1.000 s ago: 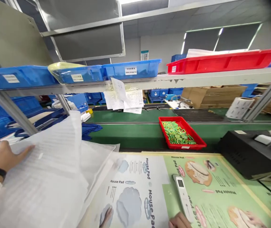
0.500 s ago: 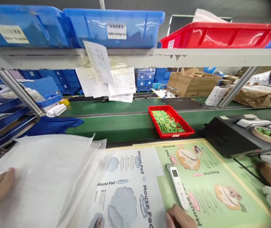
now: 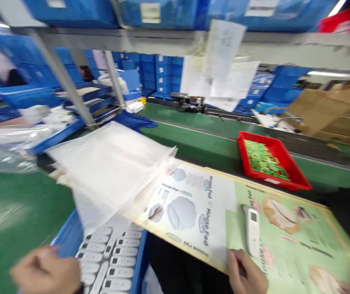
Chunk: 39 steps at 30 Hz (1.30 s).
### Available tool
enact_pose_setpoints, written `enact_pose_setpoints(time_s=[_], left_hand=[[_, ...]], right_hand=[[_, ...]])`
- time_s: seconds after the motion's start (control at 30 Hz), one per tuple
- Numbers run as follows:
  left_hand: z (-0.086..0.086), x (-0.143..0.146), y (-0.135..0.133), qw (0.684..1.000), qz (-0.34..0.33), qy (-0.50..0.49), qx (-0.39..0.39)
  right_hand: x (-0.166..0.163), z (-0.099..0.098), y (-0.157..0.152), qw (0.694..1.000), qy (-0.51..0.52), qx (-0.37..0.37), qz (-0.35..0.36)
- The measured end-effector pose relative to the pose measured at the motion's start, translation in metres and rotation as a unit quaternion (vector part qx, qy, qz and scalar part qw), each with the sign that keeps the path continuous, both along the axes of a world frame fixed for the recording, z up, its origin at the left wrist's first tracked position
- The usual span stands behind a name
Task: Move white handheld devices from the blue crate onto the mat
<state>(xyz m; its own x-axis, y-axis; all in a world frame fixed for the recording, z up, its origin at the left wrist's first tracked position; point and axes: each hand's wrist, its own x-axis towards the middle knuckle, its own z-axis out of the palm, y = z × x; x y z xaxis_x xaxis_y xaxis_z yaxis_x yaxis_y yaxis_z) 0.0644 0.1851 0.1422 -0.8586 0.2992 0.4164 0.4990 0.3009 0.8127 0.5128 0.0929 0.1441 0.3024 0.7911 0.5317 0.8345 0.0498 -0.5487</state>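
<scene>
My left hand (image 3: 44, 272) is at the bottom left, smeared by motion, over the near corner of a blue bin (image 3: 67, 237) filled with several white remote-like devices (image 3: 110, 261). I cannot make out its fingers. My right hand (image 3: 248, 274) rests with curled fingers on the front edge of the printed mouse pad sheet (image 3: 193, 208), just below a white handheld device (image 3: 251, 229) that lies on the green mat (image 3: 297, 245). A stack of white foam sheets (image 3: 110, 163) lies partly over the bin and the sheet.
A red tray (image 3: 291, 171) of green batteries (image 3: 262, 159) sits on the green conveyor belt (image 3: 199, 134). Blue bins (image 3: 76, 10) line the shelf above, with papers (image 3: 220, 69) hanging from it. Blue racks (image 3: 79, 102) stand at the left, cardboard boxes (image 3: 331, 110) at the right.
The view has swung left and down, bringing the blue bin of white devices into sight. My left hand has come off the foam sheets and moved toward the bin. My right hand stays by the pad's edge.
</scene>
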Motion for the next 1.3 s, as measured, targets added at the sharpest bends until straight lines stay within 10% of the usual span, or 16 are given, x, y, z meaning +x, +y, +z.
enact_pose_setpoints(time_s=[0.13, 0.23, 0.33, 0.53, 0.73, 1.0, 1.3], left_hand=[[-0.103, 0.073, -0.107, 0.963, -0.178, -0.077, -0.186], [-0.137, 0.107, -0.127, 0.836, -0.360, -0.072, -0.408], [-0.140, 0.111, -0.128, 0.771, -0.391, -0.064, -0.500], [-0.139, 0.108, -0.147, 0.769, -0.405, -0.060, -0.490], [-0.135, 0.123, -0.209, 0.755, -0.457, -0.084, -0.462], [-0.191, 0.083, -0.205, 0.787, -0.368, -0.136, -0.476], [-0.252, 0.085, -0.146, 0.814, -0.230, -0.057, -0.529]], right_hand=[[0.011, -0.004, 0.001, 0.997, -0.009, -0.063, -0.049], [0.015, -0.006, 0.007, 0.996, -0.013, -0.075, -0.044], [0.015, -0.005, 0.010, 0.998, -0.011, -0.039, -0.051], [0.009, 0.001, 0.005, 0.999, 0.006, 0.029, -0.019], [-0.064, 0.004, 0.006, 0.952, 0.020, -0.031, 0.304], [-0.230, -0.102, 0.074, 0.744, -0.228, -0.304, 0.550], [-0.288, -0.204, 0.115, 0.658, -0.338, -0.359, 0.569]])
